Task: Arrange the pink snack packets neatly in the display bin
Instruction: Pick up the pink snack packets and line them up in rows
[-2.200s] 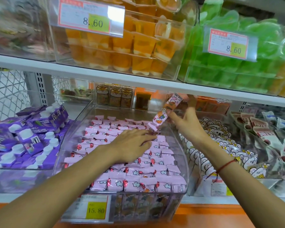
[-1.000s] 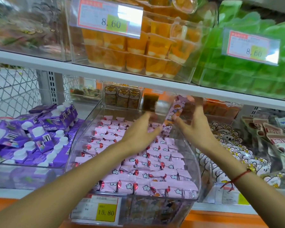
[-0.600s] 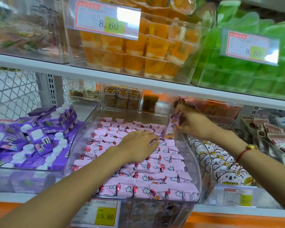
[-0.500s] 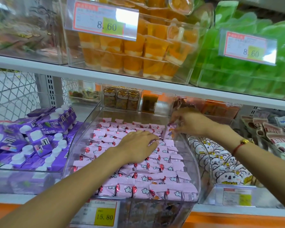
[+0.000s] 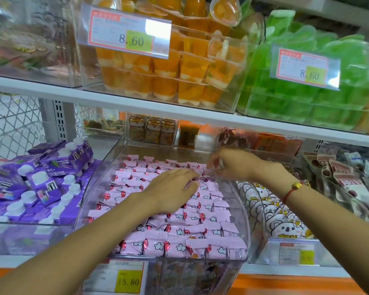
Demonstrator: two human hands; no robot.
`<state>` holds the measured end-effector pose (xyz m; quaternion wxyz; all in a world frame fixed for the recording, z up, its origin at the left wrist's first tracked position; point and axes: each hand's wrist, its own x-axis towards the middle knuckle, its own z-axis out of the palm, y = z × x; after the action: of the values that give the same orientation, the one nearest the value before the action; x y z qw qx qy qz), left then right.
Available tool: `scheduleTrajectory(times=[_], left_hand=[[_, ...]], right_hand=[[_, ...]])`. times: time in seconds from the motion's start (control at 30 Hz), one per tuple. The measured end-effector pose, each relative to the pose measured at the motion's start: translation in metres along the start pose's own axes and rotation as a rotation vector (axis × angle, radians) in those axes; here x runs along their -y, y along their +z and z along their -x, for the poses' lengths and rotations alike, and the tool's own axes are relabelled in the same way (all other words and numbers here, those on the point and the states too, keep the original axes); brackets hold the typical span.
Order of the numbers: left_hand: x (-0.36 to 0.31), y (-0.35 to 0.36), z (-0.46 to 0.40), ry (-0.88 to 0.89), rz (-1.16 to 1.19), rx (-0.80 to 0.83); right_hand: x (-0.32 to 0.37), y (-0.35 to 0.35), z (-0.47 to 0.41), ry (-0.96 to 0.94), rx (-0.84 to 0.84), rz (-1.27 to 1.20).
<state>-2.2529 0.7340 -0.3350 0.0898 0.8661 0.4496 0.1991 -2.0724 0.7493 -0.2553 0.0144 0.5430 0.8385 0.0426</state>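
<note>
Right hand (image 5: 235, 163) blurred at display bin (image 5: 242, 201) back right corner, fingers curled, hold unclear. Left hand (image 5: 173, 193) flat, fingers straight, pressing pink snack packets (image 5: 179, 237) mid-bin.

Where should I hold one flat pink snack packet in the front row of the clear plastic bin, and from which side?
Probably from above, pinching the crimped end seam of a flat pink snack packet. The packets lie flat and packed edge to edge, and the wall of the clear plastic bin blocks the sides. The left hand rests flat on the rows further back, so the front row is free.
</note>
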Motion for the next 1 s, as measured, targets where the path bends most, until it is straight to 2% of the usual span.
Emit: scheduleTrajectory(times=[0.1, 0.27, 0.33, 0.47, 0.57, 0.7, 0.8, 0.9, 1.0], left_hand=[[-0.002, -0.005, 0.004, 0.030, -0.036, -0.025], [0.000, -0.005, 0.011, 0.057, -0.061, 0.062], [0.001, -0.003, 0.012, 0.048, -0.054, 0.072], [0.001, -0.002, 0.012, 0.065, -0.061, 0.057], [0.001, -0.002, 0.013, 0.106, -0.070, 0.046], [0.002, -0.001, 0.010, 0.095, -0.119, 0.111], [0.003, 0.000, 0.009, 0.070, -0.126, 0.132], [0.004, 0.000, 0.008, 0.061, -0.131, 0.157], [0.004, 0.000, 0.008, 0.059, -0.135, 0.155]], right_hand=[[0.004, 0.009, 0.010, 0.018, -0.072, 0.051], [0.016, 0.020, 0.007, 0.029, 0.024, 0.204], [0.018, 0.017, 0.007, 0.037, 0.061, 0.175], [0.015, 0.012, 0.010, 0.032, -0.027, 0.075], [0.013, 0.012, 0.013, 0.001, -0.015, 0.024], [0.010, 0.012, 0.015, -0.060, -0.017, -0.033], [0.005, 0.019, 0.018, -0.088, -0.140, -0.159], [0.003, 0.029, 0.026, -0.061, -0.337, -0.406], [0.009, 0.029, 0.033, 0.042, -0.630, -0.720]])
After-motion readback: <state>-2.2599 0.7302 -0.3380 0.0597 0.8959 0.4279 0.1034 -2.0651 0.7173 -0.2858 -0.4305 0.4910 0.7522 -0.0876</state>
